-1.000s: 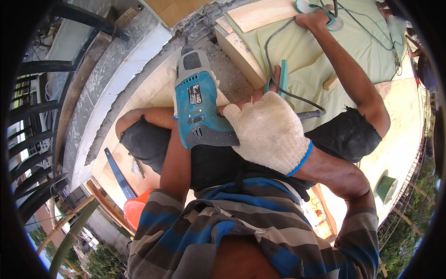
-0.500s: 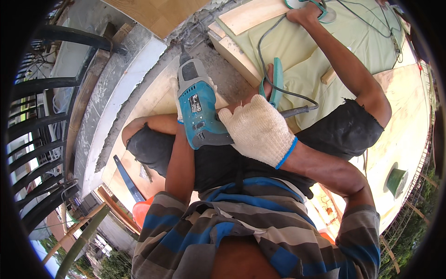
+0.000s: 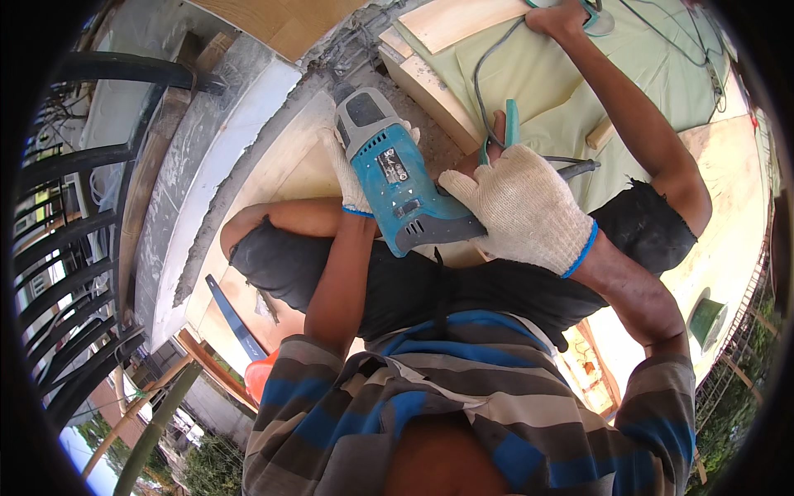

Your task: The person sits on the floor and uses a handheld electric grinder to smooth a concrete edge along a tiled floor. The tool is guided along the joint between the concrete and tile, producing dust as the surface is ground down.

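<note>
A blue and grey rotary hammer drill [image 3: 399, 188] lies slantwise over my lap, its dark nose toward the far left. My right hand [image 3: 529, 207], in a cream knit glove with a blue cuff, is closed round the rear handle. The trigger is hidden behind the fingers. Gloved as well, my left hand [image 3: 347, 174] cups the drill body from below and the left side, with most of its fingers covered by the tool. The drill's black cord [image 3: 577, 169] leaves the handle beyond my right hand.
A handsaw [image 3: 234, 318] with a blue blade lies left of my knee. Black railings [image 3: 78, 165] and a stone ledge [image 3: 190, 165] run along the left. Boards and a pale green sheet [image 3: 637, 91] lie ahead. At right stands a green spool [image 3: 705, 322].
Both hands have shifted to the right with the drill. Its rear end has swung right, so the tool lies at more of a slant. More of my left glove shows.
</note>
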`<state>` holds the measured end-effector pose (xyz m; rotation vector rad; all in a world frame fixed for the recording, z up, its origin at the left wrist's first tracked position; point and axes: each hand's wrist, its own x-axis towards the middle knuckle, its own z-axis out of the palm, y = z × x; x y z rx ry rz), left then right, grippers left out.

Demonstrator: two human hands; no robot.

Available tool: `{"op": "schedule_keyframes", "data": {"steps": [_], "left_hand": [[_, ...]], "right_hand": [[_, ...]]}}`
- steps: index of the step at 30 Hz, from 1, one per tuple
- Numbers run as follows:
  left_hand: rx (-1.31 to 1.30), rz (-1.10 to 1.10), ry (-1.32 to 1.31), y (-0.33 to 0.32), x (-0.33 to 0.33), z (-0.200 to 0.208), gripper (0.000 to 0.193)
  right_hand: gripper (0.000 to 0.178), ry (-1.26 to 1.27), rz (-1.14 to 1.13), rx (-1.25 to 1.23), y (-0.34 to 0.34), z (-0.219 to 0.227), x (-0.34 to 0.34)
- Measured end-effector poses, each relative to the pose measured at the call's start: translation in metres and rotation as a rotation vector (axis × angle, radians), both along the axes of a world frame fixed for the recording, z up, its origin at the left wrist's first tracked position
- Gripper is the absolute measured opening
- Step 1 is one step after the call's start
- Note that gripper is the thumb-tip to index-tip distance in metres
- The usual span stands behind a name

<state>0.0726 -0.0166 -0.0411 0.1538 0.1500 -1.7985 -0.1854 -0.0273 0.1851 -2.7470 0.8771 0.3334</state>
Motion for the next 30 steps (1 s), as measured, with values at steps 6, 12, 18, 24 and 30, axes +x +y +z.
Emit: {"op": "schedule_keyframes", "data": {"steps": [6,12,18,24,30], "left_hand": [[0.157,-0.085,-0.061,0.003,0.014,0.008,0.117],[0.168,0.104,-0.352,-0.063,-0.036,0.047,0.111],[0.348,0.082,-0.512,-0.101,-0.045,0.095,0.110],[0.067,-0.132,-0.378,-0.014,0.020,0.050,0.105],[-0.050,-0.037,-0.332,-0.022,-0.012,0.023,0.092]], "right_hand": [[0.051,-0.207,-0.071,-0.166,0.022,-0.040,-0.014],[0.057,-0.290,-0.098,-0.061,-0.073,-0.011,-0.066],[0.051,-0.431,-0.399,0.011,-0.089,-0.009,-0.067],[0.072,-0.332,-0.125,-0.113,0.005,-0.018,-0.026],[0.060,-0.353,-0.074,-0.005,-0.049,-0.020,-0.057]]}}
